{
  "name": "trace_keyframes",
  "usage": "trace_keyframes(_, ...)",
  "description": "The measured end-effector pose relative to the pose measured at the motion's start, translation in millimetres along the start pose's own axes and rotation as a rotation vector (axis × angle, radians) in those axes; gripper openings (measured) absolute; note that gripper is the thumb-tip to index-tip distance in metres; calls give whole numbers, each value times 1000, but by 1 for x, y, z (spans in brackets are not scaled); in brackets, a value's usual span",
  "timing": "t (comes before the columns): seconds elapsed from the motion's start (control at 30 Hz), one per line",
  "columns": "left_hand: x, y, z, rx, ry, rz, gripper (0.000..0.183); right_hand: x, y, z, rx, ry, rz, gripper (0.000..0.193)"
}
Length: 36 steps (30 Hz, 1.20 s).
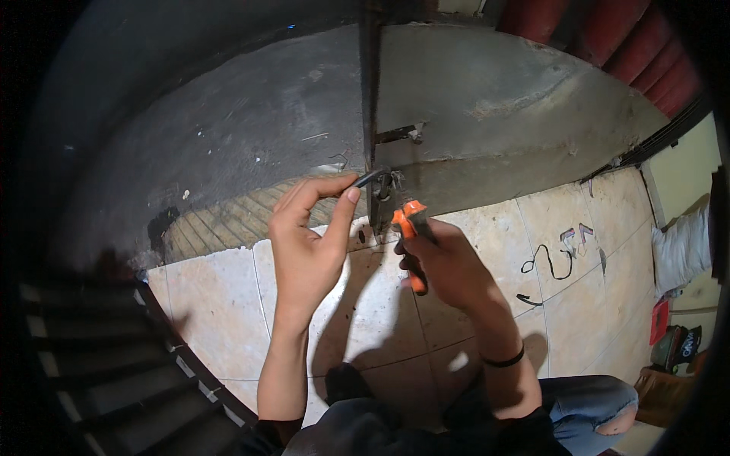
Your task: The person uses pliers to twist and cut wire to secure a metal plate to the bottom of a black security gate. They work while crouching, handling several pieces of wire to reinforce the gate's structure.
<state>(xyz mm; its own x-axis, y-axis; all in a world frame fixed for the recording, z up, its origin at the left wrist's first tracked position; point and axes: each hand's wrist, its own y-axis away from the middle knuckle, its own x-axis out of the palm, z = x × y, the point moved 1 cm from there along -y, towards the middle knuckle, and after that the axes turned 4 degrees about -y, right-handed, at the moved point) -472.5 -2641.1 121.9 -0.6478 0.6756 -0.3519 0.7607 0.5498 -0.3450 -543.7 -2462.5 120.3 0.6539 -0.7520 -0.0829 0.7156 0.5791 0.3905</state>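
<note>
Between the thumb and index finger of my left hand [304, 243] is the end of a black cable [370, 177]. It runs right, toward a small dark metal fitting [385, 186] low on the upright dark metal post [369, 91]. My right hand [456, 266] is wrapped round the handles of orange and black pliers [411, 220], just below and right of that fitting. The jaws point up toward it, but I cannot tell whether they touch anything. A short metal bar [397, 134] sticks out from the post above both hands.
Cream floor tiles [487, 334] lie below a grey concrete step [487, 178]. At right, a looped black cord [559, 275] and a short black strip [529, 301] lie on the tiles, near a white sack [679, 254]. Dark slats [114, 372] fill the lower left.
</note>
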Motion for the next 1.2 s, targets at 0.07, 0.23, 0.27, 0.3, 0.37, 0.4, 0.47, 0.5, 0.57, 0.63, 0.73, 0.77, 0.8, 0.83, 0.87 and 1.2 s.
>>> trace_keyframes(0.07,2,2,-7,71,-87,-3,16,-2,4,15,120,-95,-14,23)
trace_keyframes(0.23,4,9,-8,45,-40,23,15,-7,7,34,249,-85,16,22)
trace_keyframes(0.27,3,10,-7,38,-46,14,15,-8,2,38,285,-115,58,21)
trace_keyframes(0.3,0,8,-9,42,-54,-8,14,-2,5,57,340,-101,37,19)
trace_keyframes(0.37,-5,5,-8,37,-29,1,13,1,2,75,395,-89,55,18)
trace_keyframes(0.4,-5,4,-7,26,-13,13,13,2,3,80,456,-83,81,18)
trace_keyframes(0.47,-3,2,-13,40,-18,17,13,5,6,84,442,-56,47,19)
trace_keyframes(0.5,-2,2,-14,49,-21,19,14,8,11,85,427,-42,33,21)
trace_keyframes(0.57,5,3,-10,67,-18,40,15,9,9,63,396,-130,14,27)
trace_keyframes(0.63,-1,1,-10,73,-2,19,13,17,4,57,325,-129,18,32)
trace_keyframes(0.73,4,3,3,1,75,57,15,11,-3,35,331,-92,-10,47)
trace_keyframes(0.77,9,3,6,-23,98,95,16,4,-5,26,325,37,-13,49)
trace_keyframes(0.8,4,2,4,-15,90,92,16,5,-7,26,294,167,8,52)
trace_keyframes(0.83,-1,1,3,-2,71,67,15,8,-7,24,227,250,7,54)
trace_keyframes(0.87,1,2,5,8,58,54,15,7,-7,17,225,244,2,54)
trace_keyframes(1.2,3,-1,1,57,-49,57,16,16,-24,-54,-507,650,-494,29)
